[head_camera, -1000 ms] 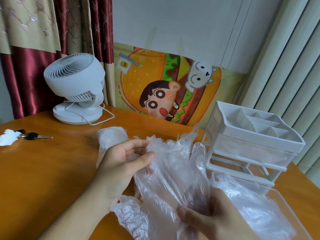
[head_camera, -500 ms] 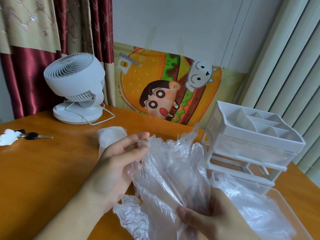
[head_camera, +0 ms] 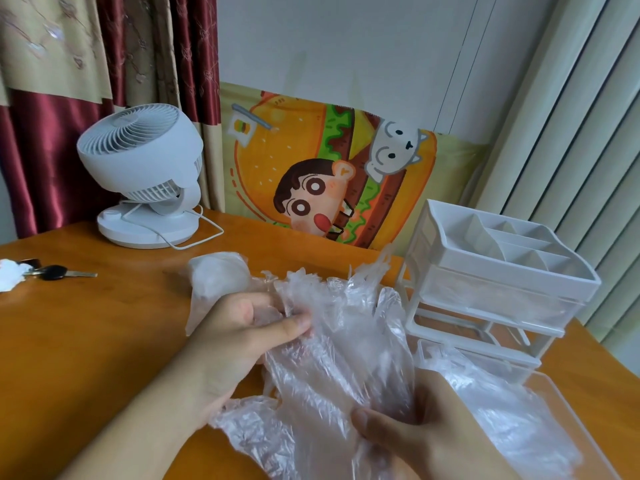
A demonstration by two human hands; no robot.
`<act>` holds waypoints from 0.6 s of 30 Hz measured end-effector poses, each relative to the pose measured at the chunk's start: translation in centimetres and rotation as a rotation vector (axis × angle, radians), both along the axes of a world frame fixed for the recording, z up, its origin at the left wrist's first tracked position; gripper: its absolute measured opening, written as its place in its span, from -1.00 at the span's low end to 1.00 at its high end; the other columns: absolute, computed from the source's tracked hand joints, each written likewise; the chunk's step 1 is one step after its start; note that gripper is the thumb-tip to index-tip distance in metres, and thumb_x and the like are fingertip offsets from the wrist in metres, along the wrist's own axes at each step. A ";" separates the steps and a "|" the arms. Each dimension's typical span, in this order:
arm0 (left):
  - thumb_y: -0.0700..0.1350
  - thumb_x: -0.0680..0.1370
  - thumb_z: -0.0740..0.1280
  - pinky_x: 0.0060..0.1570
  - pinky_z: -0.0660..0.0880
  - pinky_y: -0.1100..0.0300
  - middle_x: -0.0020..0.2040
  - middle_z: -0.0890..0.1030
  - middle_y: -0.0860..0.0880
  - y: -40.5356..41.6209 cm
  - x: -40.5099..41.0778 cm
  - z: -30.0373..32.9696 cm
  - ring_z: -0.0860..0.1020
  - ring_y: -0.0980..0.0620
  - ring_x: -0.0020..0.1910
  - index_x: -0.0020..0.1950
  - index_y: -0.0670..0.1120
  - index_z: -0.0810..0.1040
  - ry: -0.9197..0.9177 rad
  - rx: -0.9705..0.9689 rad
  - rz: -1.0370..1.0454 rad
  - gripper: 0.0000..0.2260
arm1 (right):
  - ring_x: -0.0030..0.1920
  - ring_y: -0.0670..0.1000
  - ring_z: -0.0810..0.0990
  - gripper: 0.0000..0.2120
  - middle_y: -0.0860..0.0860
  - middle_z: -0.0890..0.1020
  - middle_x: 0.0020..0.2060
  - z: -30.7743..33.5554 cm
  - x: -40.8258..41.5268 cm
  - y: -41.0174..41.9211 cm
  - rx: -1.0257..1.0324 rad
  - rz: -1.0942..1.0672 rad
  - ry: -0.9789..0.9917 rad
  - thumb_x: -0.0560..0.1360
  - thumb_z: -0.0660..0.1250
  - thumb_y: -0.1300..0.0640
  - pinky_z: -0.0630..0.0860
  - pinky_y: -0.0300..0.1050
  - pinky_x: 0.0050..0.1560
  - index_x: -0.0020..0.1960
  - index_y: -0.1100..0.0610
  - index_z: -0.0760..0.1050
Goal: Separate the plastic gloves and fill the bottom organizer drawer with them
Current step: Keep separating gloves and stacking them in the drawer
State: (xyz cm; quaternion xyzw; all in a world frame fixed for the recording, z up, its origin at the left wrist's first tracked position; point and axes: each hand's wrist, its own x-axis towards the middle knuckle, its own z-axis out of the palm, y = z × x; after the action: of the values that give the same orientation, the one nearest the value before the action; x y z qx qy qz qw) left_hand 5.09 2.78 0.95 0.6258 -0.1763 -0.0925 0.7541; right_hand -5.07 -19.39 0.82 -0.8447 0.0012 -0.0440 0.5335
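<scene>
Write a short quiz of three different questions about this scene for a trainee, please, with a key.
1. True or false: the left hand pinches the clear gloves between thumb and fingers.
2. Where is the drawer that was pulled out of the organizer?
A. on the fan
B. on the table, at the right in front of the organizer
C. beside the keys
3. Fill in: the right hand grips the lower part of the ____.

Key: 1 true; 2 B; 3 gloves.
</scene>
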 end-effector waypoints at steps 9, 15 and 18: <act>-0.21 0.51 0.48 -0.05 0.62 -0.06 -0.02 0.72 -0.29 0.1 0.4 -0.1 0.70 -0.19 -0.06 0.03 -0.16 0.75 0.013 -0.056 -0.031 -0.88 | -0.37 0.03 0.69 -0.84 0.11 0.69 -0.40 0.7 -0.3 -0.3 0.112 0.050 0.023 0.52 0.57 0.24 0.53 -0.21 -0.26 -0.20 0.16 0.64; 0.30 0.22 0.64 0.19 0.57 -0.31 0.18 0.67 -0.32 -0.2 0.9 -0.1 0.67 -0.36 0.11 0.21 -0.05 0.72 0.208 -0.065 -0.209 -0.32 | -0.43 0.09 0.59 -0.74 0.19 0.63 -0.41 0.6 -0.4 -0.8 0.305 -0.104 -0.013 0.33 0.61 0.10 0.51 -0.14 -0.41 -0.22 0.28 0.63; 0.34 0.43 0.45 -0.22 0.68 -0.13 0.08 0.68 -0.36 -1.1 1.0 -0.1 0.72 -0.31 -0.07 0.32 -0.25 0.60 0.282 -0.202 -0.202 -0.26 | -0.48 0.01 0.53 -0.77 0.09 0.55 -0.46 0.4 -0.4 -1.1 0.414 -0.189 -0.049 0.41 0.65 0.22 0.44 -0.22 -0.47 -0.31 0.19 0.63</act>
State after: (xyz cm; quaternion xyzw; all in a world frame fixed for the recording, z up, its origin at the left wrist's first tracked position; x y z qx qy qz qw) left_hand 6.10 1.71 0.84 0.5069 -0.1393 -0.2362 0.8172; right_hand -5.48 -20.45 1.22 -0.7120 0.0761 -0.1132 0.6888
